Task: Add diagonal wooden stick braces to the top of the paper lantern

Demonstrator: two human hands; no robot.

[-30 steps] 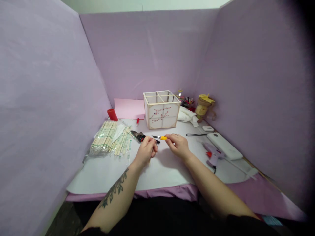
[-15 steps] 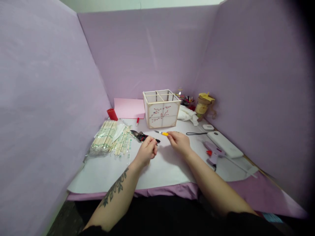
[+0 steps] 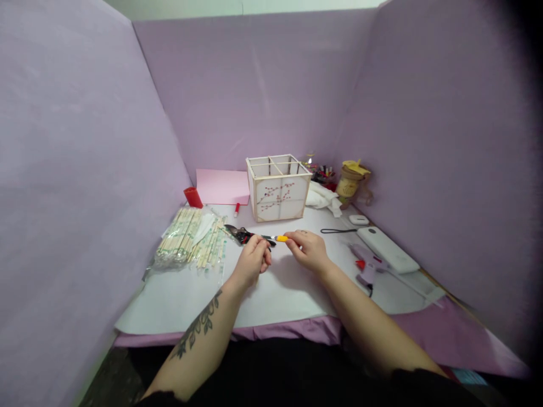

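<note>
My right hand (image 3: pixel 309 250) pinches a slim yellow tool (image 3: pixel 281 238) with a silver end that points left, towards my other hand. Whether it is a brush or a craft knife, I cannot make out. My left hand (image 3: pixel 253 257) is closed, thumb up, and anything inside its fingers is hidden. The tool's end reaches close to the left fingertips; I cannot tell if they touch. Just behind the left hand lie black pruning shears (image 3: pixel 241 233), partly covered by it. Beyond both hands stands a white paper lantern box (image 3: pixel 282 198) with a stick frame and a painted red blossom branch.
Packs of wooden chopsticks (image 3: pixel 180 237) lie at left, near a red tube-like piece (image 3: pixel 193 198) and a red marker (image 3: pixel 236 210). Pink card (image 3: pixel 223 186) is behind. At right are a glue gun (image 3: pixel 368 265), a white power bank (image 3: pixel 388 249) and a yellow-lidded cup (image 3: pixel 348 182).
The yellow tool has swung down, its end now lower and nearer my left hand. My right hand has shifted slightly. The left hand stays almost in place.
</note>
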